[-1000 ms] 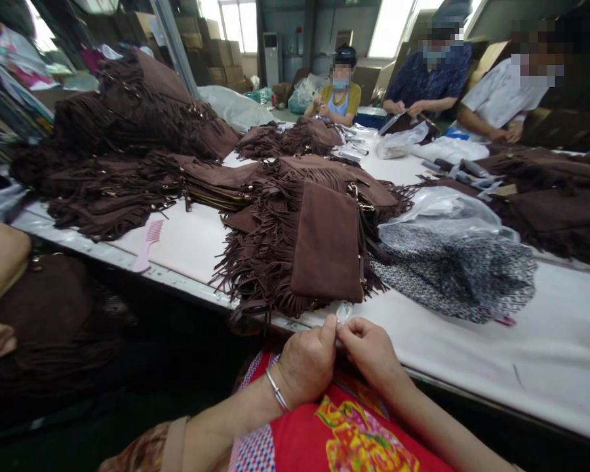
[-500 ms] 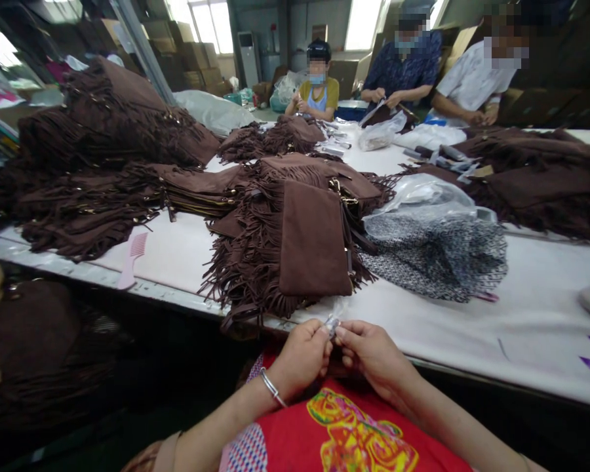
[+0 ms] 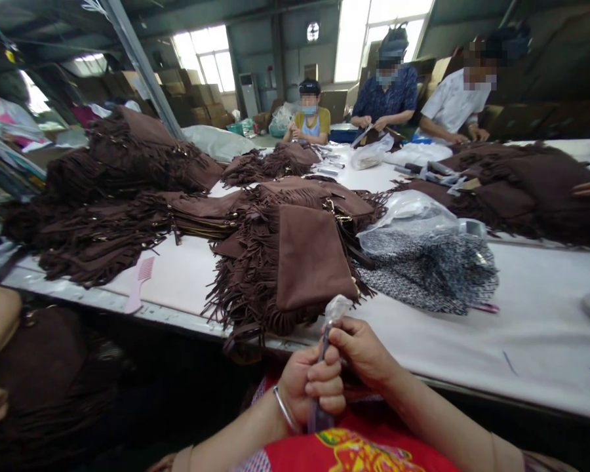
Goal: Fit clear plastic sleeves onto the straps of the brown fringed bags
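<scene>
One slim dark strip (image 3: 324,343) on my feed, clasped in left hand (image 3: 312,387), right hand (image 3: 361,351) pinching it beneath crinkled plastic (image 3: 337,308), by smooth bench (image 3: 545,308)'s near edge, fringed bags (image 3: 295,255) beyond, flat width rightward.

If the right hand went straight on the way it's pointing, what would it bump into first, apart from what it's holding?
Past the clear plastic at its fingertips, the right hand would probably meet the brown pouch, though depth is unclear.
</scene>
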{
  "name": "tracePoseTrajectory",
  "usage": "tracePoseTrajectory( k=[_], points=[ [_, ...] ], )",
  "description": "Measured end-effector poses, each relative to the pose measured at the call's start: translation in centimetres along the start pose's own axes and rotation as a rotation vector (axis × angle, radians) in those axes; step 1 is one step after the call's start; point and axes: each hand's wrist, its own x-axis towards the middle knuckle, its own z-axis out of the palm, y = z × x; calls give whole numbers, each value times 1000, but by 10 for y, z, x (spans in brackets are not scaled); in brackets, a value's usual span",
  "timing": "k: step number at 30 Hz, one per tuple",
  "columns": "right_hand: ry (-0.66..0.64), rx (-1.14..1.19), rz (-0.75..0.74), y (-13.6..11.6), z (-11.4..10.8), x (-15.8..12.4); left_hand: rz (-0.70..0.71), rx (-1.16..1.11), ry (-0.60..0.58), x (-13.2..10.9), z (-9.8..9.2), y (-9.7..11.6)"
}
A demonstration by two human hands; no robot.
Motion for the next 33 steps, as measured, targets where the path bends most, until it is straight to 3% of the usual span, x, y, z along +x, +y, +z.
tracePoseTrajectory(
  k=[5, 9, 12, 15, 18, 21, 26, 30, 31, 33],
  points=[
    [-140, 237, 41, -1, 2, 9, -3, 60, 3, 2, 3, -3],
    [-105, 336, 103, 4, -2, 7, 133, 218, 64, 6, 5, 0],
    [-63, 365, 114, 10, -7, -5, 291, 559, 255, 4, 7, 2],
    [-69, 318, 85, 11, -10, -21, 477, 1145, 431, -3, 7, 2],
    [-13, 228, 95, 11, -8, -30, 584, 1550, 487, -9, 7, 2],
    [87, -5, 99, 12, -6, -31, 560, 1628, 516, -10, 8, 1],
    [85, -574, -20, 5, -22, -30, 533, 1745, 438, -12, 3, 8],
    [405, -752, -214, -11, -55, -18, 475, 1966, 620, -22, -12, 21],
    [442, -783, -269, -13, -62, -13, 449, 2030, 670, -24, -14, 24],
    [396, -849, -348, -15, -71, 1, 382, 2148, 756, -27, -15, 27]
  ],
)
